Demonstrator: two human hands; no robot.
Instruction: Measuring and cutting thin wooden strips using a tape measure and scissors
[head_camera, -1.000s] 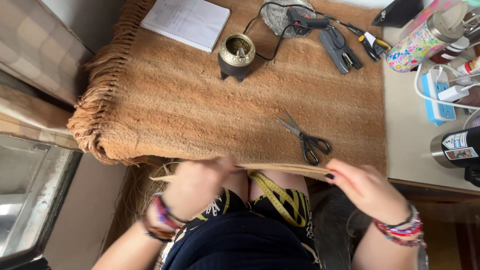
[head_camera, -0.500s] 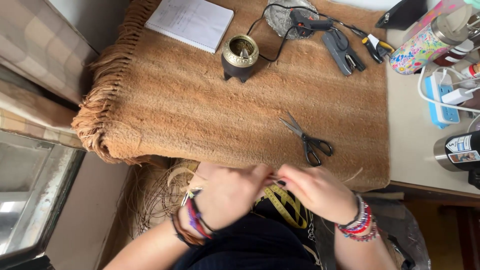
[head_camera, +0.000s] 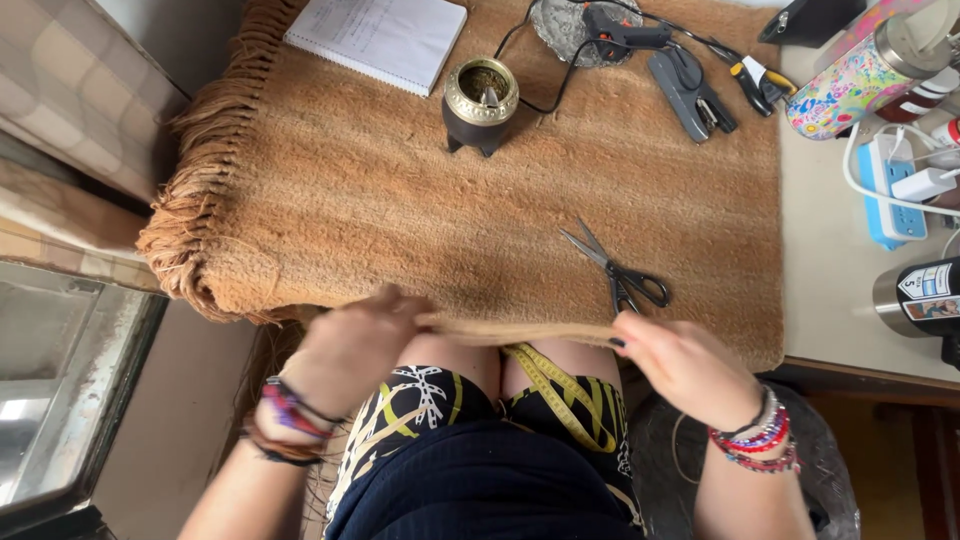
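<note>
Bright, even daylight, soft and diffuse. No hard shadows; the scissors (head_camera: 618, 270) and small brass-rimmed pot (head_camera: 480, 105) cast only faint contact shadows on the tan mat (head_camera: 400, 210). Pale reflection on the glass panel (head_camera: 60, 390) at lower left, mild glare on the steel flask (head_camera: 915, 297) at right. Centre sharp, mat fibres resolved. Both hands (head_camera: 350, 345) slightly motion-smeared. Wide-angle bowing at edges, corners stretched.

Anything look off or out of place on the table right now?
Nothing looks spilled or damaged. Two oddities: the black-handled scissors lie open, near the right hand, and the fringed brown woven mat is bunched at its left edge. Both hands hold a tan fibre strand taut.
</note>
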